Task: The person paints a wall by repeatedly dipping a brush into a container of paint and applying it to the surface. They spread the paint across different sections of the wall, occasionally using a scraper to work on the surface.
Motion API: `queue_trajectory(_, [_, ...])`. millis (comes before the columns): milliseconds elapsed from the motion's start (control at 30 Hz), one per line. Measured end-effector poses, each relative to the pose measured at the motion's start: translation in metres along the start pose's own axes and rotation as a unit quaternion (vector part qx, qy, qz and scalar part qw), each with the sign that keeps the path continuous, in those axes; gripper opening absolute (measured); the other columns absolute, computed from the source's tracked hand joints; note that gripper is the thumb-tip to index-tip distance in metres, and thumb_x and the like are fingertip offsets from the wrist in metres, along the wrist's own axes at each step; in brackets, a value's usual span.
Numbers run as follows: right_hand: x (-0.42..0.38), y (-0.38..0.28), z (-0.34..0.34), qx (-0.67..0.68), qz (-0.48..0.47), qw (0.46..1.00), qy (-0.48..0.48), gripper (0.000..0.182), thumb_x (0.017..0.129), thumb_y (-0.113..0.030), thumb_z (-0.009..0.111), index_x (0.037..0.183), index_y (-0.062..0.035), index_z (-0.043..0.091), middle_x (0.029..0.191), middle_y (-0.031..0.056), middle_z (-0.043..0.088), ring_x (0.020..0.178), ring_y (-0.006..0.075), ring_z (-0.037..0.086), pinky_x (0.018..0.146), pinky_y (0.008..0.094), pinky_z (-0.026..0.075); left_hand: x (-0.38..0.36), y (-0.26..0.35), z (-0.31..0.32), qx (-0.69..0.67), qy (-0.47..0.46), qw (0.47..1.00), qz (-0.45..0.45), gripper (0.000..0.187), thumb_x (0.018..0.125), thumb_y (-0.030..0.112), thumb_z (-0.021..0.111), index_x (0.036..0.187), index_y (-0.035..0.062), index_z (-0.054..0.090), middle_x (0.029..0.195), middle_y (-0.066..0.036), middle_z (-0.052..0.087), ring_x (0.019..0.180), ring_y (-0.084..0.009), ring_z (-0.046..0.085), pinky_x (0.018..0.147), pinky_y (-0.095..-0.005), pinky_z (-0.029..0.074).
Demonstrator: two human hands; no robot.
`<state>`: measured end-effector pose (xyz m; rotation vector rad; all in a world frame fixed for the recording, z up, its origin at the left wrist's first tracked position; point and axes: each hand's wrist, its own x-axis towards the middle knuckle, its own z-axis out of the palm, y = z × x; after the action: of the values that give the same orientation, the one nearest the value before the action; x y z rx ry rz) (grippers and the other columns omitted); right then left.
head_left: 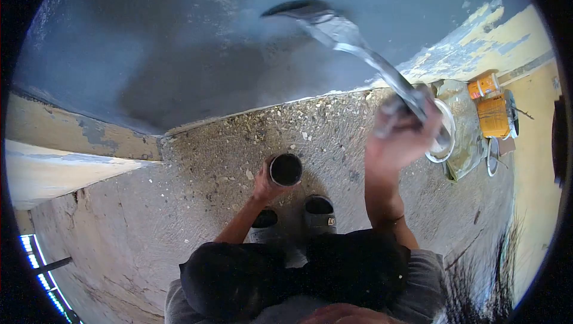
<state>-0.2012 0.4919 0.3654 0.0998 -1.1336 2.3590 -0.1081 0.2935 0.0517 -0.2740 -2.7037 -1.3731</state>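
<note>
My right hand (404, 124), smeared by motion, is wrapped round the silvery handle of a paintbrush (352, 40). Up and to the left, the brush's dark, curved tip overlaps the blue-grey wall (197, 43), where a darker patch spreads below it. Low over the floor, my left hand (268, 182) grips a round cup (286, 170) by its left side. The cup's rim is pale and its inside looks dark. My two shoes show just below it.
Paint flakes litter the rough concrete floor (197, 204) along the wall's foot. On the right stand a white bucket (449, 145) partly behind my hand, a crumpled sheet (468, 127), orange tubs (494, 116) and dark bristly twigs (501, 264). A pale ledge (77, 166) juts in at left.
</note>
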Motion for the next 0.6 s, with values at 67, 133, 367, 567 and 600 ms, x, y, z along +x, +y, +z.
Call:
queue_trajectory(67, [-0.016, -0.002, -0.006, -0.092, -0.077, 0.987, 0.107, 0.027, 0.093, -0.028, 0.053, 0.095, -0.0015, 0.058, 0.078, 0.0130, 0.063, 0.042, 0.0150, 0.052, 0.035, 0.0235, 0.039, 0.002, 0.005, -0.005, -0.018, 0.004, 1.000, 0.004, 0.103, 0.058, 0.045, 0.092, 0.136, 0.0065, 0.038, 0.126, -0.013, 0.054, 0.112, -0.0333, 0.060, 0.090, -0.0459, 0.054])
queue_trajectory(133, [-0.037, 0.004, -0.023, -0.180, -0.154, 0.950, 0.205, 0.027, 0.094, -0.027, 0.052, 0.097, -0.0016, 0.059, 0.081, 0.0128, 0.066, 0.045, 0.0132, 0.055, 0.034, 0.0212, 0.039, 0.003, 0.005, -0.003, -0.039, 0.013, 0.999, 0.006, 0.102, 0.058, 0.045, 0.092, 0.136, 0.0060, 0.039, 0.126, -0.013, 0.055, 0.112, -0.0331, 0.061, 0.090, -0.0459, 0.054])
queue_trajectory(367, [-0.020, 0.035, 0.005, -0.132, 0.052, 0.984, 0.109, 0.027, 0.094, -0.022, 0.045, 0.094, 0.0022, 0.056, 0.070, 0.0130, 0.059, 0.034, 0.0184, 0.045, 0.029, 0.0281, 0.035, 0.001, -0.003, 0.005, -0.041, 0.008, 0.999, 0.002, 0.103, 0.056, 0.048, 0.093, 0.134, 0.0049, 0.042, 0.127, -0.014, 0.057, 0.116, -0.0318, 0.058, 0.096, -0.0449, 0.050])
queue_trajectory(567, [-0.021, -0.043, -0.012, -0.077, -0.140, 0.987, 0.015, 0.029, 0.096, -0.025, 0.045, 0.092, -0.0003, 0.060, 0.065, 0.0119, 0.059, 0.033, 0.0155, 0.038, 0.030, 0.0260, 0.030, -0.003, -0.011, 0.016, -0.100, 0.016, 0.995, -0.014, 0.100, 0.055, 0.041, 0.095, 0.132, 0.0061, 0.043, 0.121, -0.014, 0.061, 0.111, -0.0304, 0.062, 0.094, -0.0431, 0.051])
queue_trajectory(600, [-0.020, -0.056, -0.024, -0.077, -0.159, 0.984, 0.037, 0.031, 0.097, -0.025, 0.043, 0.091, 0.0003, 0.059, 0.064, 0.0120, 0.058, 0.033, 0.0157, 0.038, 0.030, 0.0263, 0.028, 0.002, -0.011, 0.021, -0.117, 0.050, 0.992, 0.003, 0.097, 0.055, 0.038, 0.096, 0.131, 0.0065, 0.043, 0.121, -0.014, 0.061, 0.109, -0.0297, 0.063, 0.093, -0.0424, 0.052])
